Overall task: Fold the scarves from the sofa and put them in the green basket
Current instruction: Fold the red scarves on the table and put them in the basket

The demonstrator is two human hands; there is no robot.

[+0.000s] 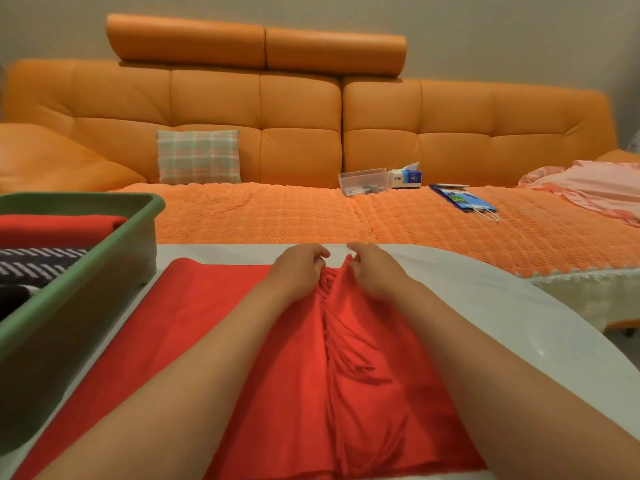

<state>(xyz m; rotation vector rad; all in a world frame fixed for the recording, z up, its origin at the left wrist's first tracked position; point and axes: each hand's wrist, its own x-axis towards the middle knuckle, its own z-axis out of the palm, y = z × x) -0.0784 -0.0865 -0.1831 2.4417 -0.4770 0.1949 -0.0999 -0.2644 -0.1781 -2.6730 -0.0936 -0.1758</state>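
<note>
The red scarf [207, 323] lies flat on the white bench [485, 299] beside the green basket [104, 244], where the left hand [299, 268] and right hand [370, 271] pinch its fringed far edge in curled fingers [318, 252], probably to square the fold.

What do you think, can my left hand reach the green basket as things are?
Probably yes: the green basket sits just left of the left hand with nothing standing between them, though the hand is pinching the red scarf.
</note>
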